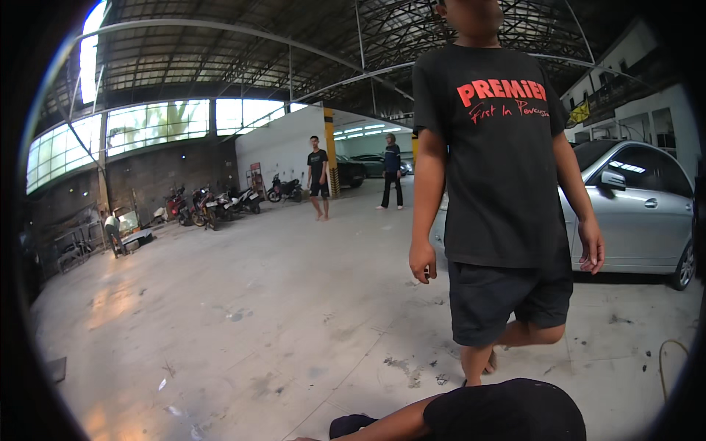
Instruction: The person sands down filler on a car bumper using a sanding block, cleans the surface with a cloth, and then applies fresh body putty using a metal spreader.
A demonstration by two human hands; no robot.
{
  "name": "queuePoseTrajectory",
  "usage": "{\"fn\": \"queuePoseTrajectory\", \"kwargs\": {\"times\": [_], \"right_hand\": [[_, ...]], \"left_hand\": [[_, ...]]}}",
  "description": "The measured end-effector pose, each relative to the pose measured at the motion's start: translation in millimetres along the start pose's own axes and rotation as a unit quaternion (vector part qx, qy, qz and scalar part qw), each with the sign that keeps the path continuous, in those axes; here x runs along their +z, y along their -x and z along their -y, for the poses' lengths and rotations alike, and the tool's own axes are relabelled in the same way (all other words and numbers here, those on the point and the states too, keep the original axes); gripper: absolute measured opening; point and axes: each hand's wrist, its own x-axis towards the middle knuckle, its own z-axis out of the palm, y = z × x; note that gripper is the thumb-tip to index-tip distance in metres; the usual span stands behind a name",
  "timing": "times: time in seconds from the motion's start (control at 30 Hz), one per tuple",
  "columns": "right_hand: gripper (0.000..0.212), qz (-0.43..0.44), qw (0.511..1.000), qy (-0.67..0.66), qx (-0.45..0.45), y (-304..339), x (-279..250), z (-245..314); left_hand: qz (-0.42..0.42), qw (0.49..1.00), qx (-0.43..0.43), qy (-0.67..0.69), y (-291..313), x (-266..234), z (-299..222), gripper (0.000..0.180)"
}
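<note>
At the lower edge a black sleeve (pixel 507 413) and a bare forearm (pixel 397 426) reach in, bent toward the left; they look like my right arm. The hand at its end is cut off by the picture's edge. Beside the forearm lies a small dark cloth-like shape (pixel 351 425), too little of it showing to name. A sliver of skin left of it is too small to make out. My left hand does not show. Close in front stands a person in a black T-shirt (pixel 500 191) and dark shorts, one leg bent back, both arms hanging.
A silver car (pixel 640 209) stands on the right, with a thin hose (pixel 665 367) on the floor nearer by. Two people, one in dark shorts (pixel 318 169) and one in long trousers (pixel 392 169), stand farther back. Parked motorcycles (pixel 209 206) line the left wall; another person (pixel 114 234) bends there.
</note>
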Motion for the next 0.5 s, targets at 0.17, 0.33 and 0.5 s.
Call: {"fn": "queuePoseTrajectory", "kwargs": {"times": [0.17, 0.33, 0.5], "right_hand": [[0.036, -0.060, 0.997, -0.023, -0.047, 19.6, 11.9, -15.6], [0.039, -0.058, 0.996, 0.004, 0.070, 19.1, 15.2, -28.8], [0.026, -0.057, 0.995, 0.000, 0.078, 10.3, 31.6, -44.8]], "left_hand": [[-0.015, 0.998, -0.056, 0.015, -21.4, -37.4, 23.6, 0.038], [-0.016, 0.999, -0.041, 0.007, -18.3, -16.0, 31.5, 0.042], [0.036, 0.998, -0.039, -0.035, -13.4, -24.4, 48.7, 0.044]]}}
